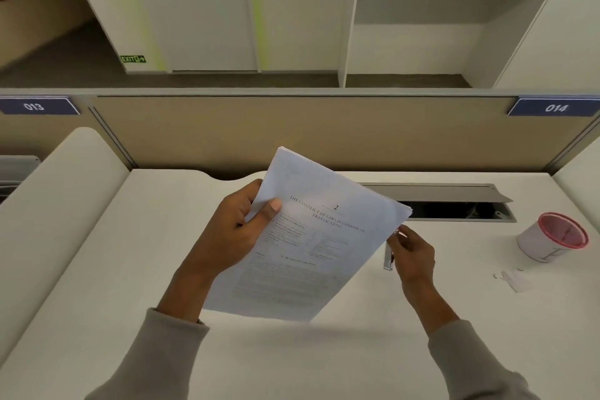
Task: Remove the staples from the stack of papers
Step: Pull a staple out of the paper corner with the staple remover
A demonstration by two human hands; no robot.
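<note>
Matte off-white laminate covers the tabletop point(97, 269), smooth and rounded at its left wing, with a tan fabric partition point(292, 133) standing along its far edge. Grey knit sleeves reach in from the near side. On the left, the left hand point(233, 234) holds the stack of papers point(311, 253) up off the tabletop, tilted so one corner points away; its fingers are closed on the stack's left edge, thumb pressed flat on the printed top sheet and the other fingers curled behind. The sheets are thin, white and flat, printed with a chapter heading and fine text, and their edges fan slightly at the right-hand corner. Just beside that corner the right hand point(410, 253) pinches a slim metal tool point(388, 256), shiny and narrow, which hangs down from the fingers; the fingertips are drawn together on its upper end, touching or nearly touching the paper's edge, though I cannot tell which. Behind the hands a long grey cable slot point(454, 204) lies open in the tabletop. Farther right sit small pale scraps point(516, 279) and a squat white cup with a translucent red lid point(552, 237).
</note>
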